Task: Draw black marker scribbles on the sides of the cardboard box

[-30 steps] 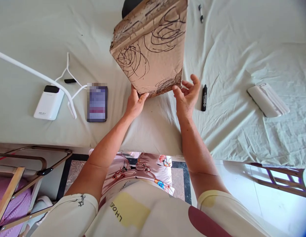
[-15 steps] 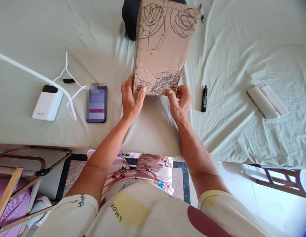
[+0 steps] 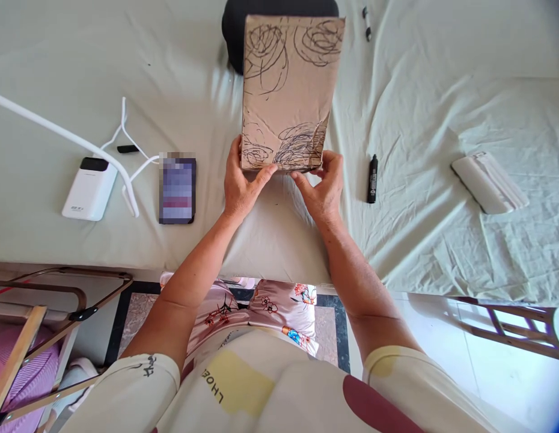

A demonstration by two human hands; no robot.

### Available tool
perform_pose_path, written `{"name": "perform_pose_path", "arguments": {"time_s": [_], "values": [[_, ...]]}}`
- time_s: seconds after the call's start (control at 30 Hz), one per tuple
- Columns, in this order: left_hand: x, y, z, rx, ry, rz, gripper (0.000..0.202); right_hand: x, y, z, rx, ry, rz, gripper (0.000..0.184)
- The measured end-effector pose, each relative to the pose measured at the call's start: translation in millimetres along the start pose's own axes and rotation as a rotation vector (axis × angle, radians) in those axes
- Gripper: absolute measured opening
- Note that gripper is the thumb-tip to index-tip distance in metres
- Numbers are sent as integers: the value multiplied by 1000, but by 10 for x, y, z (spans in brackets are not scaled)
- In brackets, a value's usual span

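Observation:
A brown cardboard box (image 3: 286, 90) covered in black marker scribbles rests on the pale cloth-covered table (image 3: 442, 108). My left hand (image 3: 241, 186) grips its near left corner, thumb on top and fingers under the edge. At the near right corner my right hand (image 3: 322, 189) pinches the lower edge. Both hands are closed on the box. A black marker (image 3: 372, 178) lies just right of my right hand.
A phone (image 3: 177, 189) lies left of my left hand, with a white power bank (image 3: 89, 188) and white cables (image 3: 121, 135) further left. A white flat tool (image 3: 487, 181) lies at the right. Behind the box is a black object (image 3: 234, 24), and another marker (image 3: 366, 23) lies at the top. Chair frames stand below the table edge.
The box has turned from a tilted, raised pose to squarely facing me and come down toward the table. My right hand went from open fingers to gripping its near edge.

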State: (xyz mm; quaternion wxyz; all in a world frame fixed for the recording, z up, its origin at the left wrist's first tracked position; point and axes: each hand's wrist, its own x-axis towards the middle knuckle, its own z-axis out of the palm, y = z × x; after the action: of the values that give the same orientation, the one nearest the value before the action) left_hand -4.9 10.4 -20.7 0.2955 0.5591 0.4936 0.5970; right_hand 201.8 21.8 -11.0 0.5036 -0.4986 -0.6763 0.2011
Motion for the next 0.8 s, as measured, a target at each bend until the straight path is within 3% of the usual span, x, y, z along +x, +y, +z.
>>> {"name": "perform_pose_path", "arguments": {"time_s": [0.1, 0.23, 0.4, 0.67, 0.8], "values": [[-2, 108, -9, 81, 71, 106, 106, 1, 6, -10, -40, -1, -33, 87], [1, 191, -38, 185, 62, 185, 87, -6, -98, -48, -67, -21, -39, 80], [-22, 189, -33, 258, 20, 193, 89, -6, -156, -68, -67, -24, -54, 67], [4, 28, -20, 282, -75, 160, 63, 42, 8, 34, -101, 35, -67, 46], [7, 11, -13, 276, -63, 153, 61, 55, 31, 55, -72, 53, -67, 48]]}}
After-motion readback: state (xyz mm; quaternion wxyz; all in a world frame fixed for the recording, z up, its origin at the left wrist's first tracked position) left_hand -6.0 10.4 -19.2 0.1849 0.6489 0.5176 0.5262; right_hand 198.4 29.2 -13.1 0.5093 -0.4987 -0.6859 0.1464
